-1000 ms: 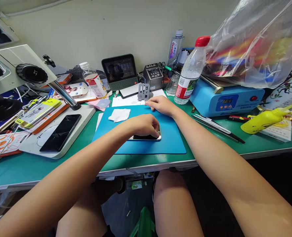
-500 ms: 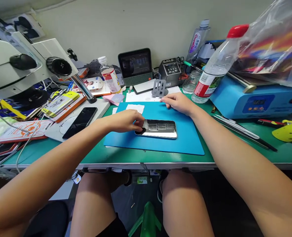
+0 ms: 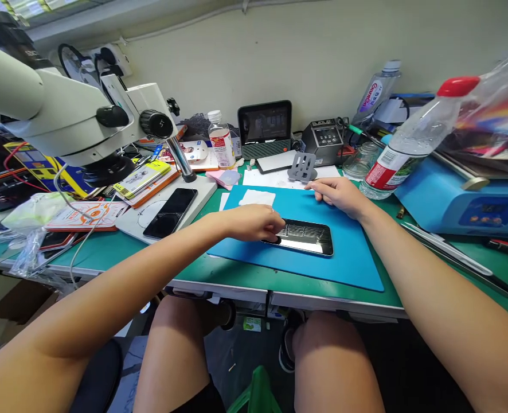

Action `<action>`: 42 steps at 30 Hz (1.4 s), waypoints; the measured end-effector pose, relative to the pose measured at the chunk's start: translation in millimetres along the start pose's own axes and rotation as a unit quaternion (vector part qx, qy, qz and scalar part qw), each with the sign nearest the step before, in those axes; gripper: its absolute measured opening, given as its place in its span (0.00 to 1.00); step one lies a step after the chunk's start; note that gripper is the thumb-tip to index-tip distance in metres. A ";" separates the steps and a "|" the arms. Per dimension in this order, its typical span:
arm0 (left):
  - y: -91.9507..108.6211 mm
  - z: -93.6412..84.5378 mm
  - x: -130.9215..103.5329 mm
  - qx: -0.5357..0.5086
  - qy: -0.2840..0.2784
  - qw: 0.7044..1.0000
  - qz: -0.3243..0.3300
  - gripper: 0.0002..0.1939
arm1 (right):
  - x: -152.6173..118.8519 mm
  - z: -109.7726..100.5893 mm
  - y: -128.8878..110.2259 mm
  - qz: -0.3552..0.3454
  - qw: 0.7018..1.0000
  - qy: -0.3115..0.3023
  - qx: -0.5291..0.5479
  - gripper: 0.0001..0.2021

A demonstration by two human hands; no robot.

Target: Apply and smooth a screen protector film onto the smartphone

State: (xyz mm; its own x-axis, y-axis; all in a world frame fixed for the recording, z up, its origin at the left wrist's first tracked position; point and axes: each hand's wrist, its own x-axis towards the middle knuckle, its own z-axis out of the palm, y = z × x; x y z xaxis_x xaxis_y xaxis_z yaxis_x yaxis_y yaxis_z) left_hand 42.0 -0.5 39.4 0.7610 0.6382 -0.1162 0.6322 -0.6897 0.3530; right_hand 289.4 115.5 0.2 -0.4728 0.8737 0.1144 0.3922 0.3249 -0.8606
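The left hand (image 3: 256, 222) covers the left end of the phone (image 3: 305, 236), and what lies beneath its curled fingertips cannot be told. The left forearm hides part of the left edge of the blue mat (image 3: 288, 268), while the right hand (image 3: 337, 195) and wrist hide its far right corner. On the left, the microscope (image 3: 60, 115) runs out past the picture's edge. On the right, the edge cuts off the plastic bag (image 3: 499, 109), its contents blurred, and the blue machine (image 3: 460, 198), whose display is unreadable. The far screen (image 3: 265, 122) shows something too dark to make out. Near, the bottom edge crops the green stool (image 3: 260, 390)
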 end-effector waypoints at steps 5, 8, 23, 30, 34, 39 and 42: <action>-1.7 3.0 -4.2 -0.009 0.009 1.000 0.010 0.14 | -1.4 0.3 -2.0 0.011 1.000 0.002 0.013 0.17; -2.2 6.8 -6.0 -0.016 0.017 1.000 0.012 0.13 | -1.2 -0.2 -0.5 0.013 1.000 0.003 0.019 0.18; -16.5 13.2 -22.5 -0.089 0.175 0.979 -0.046 0.13 | -1.1 -0.7 -1.4 0.015 1.000 -0.008 0.017 0.16; -7.3 21.7 -12.0 -0.080 0.129 0.988 -0.011 0.14 | -2.1 0.6 -3.7 0.005 1.000 -0.007 0.004 0.20; -5.9 22.8 -12.2 -0.077 0.124 0.989 -0.008 0.15 | -1.5 0.9 -4.1 0.004 1.000 -0.012 -0.012 0.22; -2.8 23.3 -10.8 -0.057 0.114 0.992 0.007 0.15 | -1.6 0.2 -5.0 -0.006 0.998 -0.023 -0.052 0.21; -0.6 23.9 -10.2 -0.043 0.109 0.993 0.021 0.14 | -1.6 0.7 -5.4 -0.027 0.994 -0.038 -0.096 0.18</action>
State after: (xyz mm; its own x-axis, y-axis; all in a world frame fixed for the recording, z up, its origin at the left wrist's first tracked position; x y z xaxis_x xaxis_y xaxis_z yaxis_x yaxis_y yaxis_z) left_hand 37.2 -14.7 18.2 0.7312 0.6747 0.1007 0.5786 -0.6916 0.4323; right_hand 287.5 112.1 4.3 -0.5529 0.8255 0.1137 0.5048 0.4404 -0.7425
